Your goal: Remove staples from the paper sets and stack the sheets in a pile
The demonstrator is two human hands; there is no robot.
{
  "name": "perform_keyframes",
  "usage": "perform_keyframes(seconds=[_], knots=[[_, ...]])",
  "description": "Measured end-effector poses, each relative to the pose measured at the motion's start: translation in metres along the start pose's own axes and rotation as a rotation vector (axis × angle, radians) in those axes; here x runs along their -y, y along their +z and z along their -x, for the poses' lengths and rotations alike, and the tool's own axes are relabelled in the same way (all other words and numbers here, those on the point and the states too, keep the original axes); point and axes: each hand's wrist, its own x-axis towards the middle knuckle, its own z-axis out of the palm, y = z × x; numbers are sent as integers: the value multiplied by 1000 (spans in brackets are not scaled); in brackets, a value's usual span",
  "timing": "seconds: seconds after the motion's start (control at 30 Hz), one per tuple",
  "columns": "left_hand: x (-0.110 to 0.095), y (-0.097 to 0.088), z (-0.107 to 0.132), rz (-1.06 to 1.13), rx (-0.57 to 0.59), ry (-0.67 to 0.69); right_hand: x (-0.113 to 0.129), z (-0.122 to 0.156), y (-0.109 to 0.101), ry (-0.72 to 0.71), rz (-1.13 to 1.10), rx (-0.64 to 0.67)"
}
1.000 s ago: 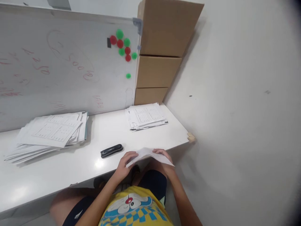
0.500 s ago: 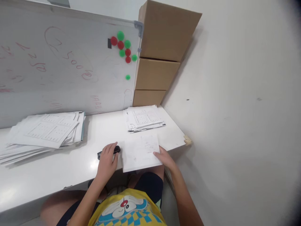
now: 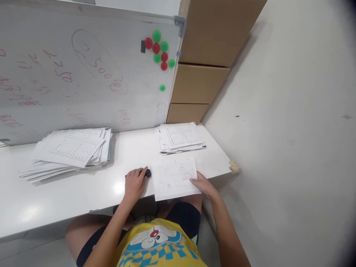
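Observation:
A black stapler [image 3: 148, 173] lies on the white table to the left of some paper sheets. My left hand [image 3: 135, 186] is closed over it from above, covering most of it; only its right end and a bit of the left end show. The white sheets [image 3: 172, 182], faintly marked with writing, jut out over the table's front edge. Gripping their right edge is my right hand [image 3: 205, 185], thumb on top and the other fingers underneath.
A large paper pile [image 3: 75, 148] stands on the left of the table [image 3: 133, 142], a smaller stack [image 3: 180, 137] at the back right. Behind are a whiteboard [image 3: 111, 48] with red and green magnets and stacked cardboard boxes [image 3: 200, 83]. A wall [image 3: 278, 148] borders the right side.
My left hand's fingers have closed further over the stapler. My right hand keeps its hold on the sheets. The whole view has shifted, so everything appears farther right.

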Motion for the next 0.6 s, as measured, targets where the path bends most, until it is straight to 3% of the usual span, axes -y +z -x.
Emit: perform_keyframes(seconds=[0.3, 0.6], knots=[[3, -5, -2, 10, -1, 30, 5, 4, 14, -10, 62, 28], [4, -1, 4, -12, -42, 81, 14, 17, 39, 64, -209, 75]])
